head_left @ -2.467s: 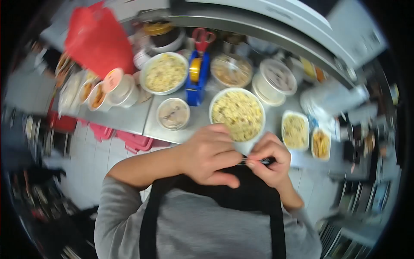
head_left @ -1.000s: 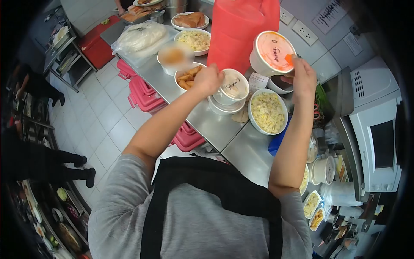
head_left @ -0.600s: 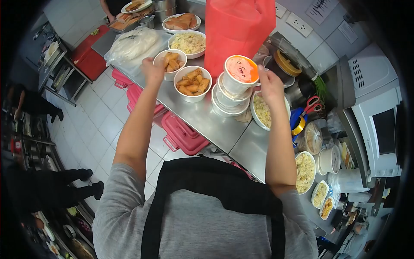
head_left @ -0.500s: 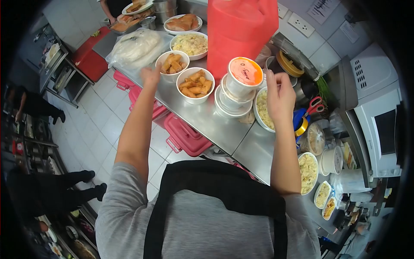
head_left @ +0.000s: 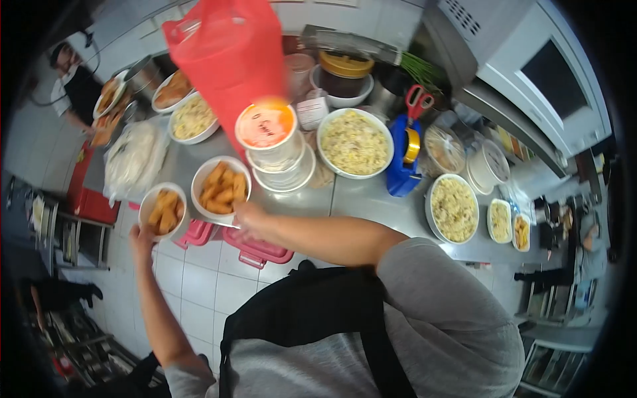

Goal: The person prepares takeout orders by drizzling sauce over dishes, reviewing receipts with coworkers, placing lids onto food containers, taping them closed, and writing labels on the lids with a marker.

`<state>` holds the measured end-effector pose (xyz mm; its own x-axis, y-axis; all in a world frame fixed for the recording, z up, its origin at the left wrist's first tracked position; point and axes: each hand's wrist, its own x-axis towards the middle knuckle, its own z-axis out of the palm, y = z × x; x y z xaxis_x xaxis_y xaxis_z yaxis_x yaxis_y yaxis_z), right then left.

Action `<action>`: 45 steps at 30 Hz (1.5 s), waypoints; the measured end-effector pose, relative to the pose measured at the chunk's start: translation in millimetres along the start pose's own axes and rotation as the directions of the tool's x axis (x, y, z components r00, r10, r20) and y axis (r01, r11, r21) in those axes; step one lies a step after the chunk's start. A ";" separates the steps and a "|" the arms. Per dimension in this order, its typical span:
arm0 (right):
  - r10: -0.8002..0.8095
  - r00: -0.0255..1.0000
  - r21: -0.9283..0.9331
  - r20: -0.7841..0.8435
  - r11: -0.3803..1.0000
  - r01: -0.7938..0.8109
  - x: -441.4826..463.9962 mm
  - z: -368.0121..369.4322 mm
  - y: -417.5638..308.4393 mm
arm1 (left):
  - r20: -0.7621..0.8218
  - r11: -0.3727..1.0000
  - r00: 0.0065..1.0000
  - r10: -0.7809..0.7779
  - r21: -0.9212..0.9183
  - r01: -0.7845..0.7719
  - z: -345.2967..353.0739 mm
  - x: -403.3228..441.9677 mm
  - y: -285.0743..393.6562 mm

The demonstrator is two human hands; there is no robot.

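My left hand is closed on the near side of a white bowl of golden-brown fried rolls at the counter's edge. A second white bowl of fried rolls stands beside it. My right hand reaches across to that bowl's lower right side; its fingers are blurred, so whether they grip it is unclear. Behind, a tub with an orange, handwritten lid sits on stacked lidded containers, against a tall red bag.
Bowls of fried rice stand to the right. Between them is a blue tape dispenser with red scissors. A plastic-wrapped bundle lies left. Pink lidded bins sit below the counter. A co-worker stands at far left.
My view has turned, shifting the counter. My left hand has come onto the left bowl of rolls. My right hand has left the stacked tubs and moved left to the other bowl.
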<state>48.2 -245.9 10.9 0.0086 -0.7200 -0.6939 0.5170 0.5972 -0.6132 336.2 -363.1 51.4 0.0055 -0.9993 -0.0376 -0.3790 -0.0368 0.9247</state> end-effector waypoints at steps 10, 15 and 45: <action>-0.029 0.999 -0.194 -0.020 0.981 0.024 -213.2 -181.7 4.6 | 0.476 0.982 0.873 -0.105 -0.087 0.166 89.7 -150.6 59.3; -0.154 0.941 0.030 -0.301 0.985 0.171 -253.8 -229.3 20.3 | 0.617 0.951 0.785 0.061 -0.275 0.142 204.5 -179.6 101.9; -0.744 -0.523 -0.852 0.416 -0.117 -0.511 -874.9 -601.9 -450.5 | 0.251 -0.260 -0.177 0.952 0.349 -0.901 389.4 -516.9 613.1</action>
<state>-707.4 327.8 667.2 -0.0336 -0.2147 0.9761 -0.7939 0.5990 0.1044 -259.4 134.4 490.1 -0.5935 0.1445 0.7917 -0.2291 0.9127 -0.3384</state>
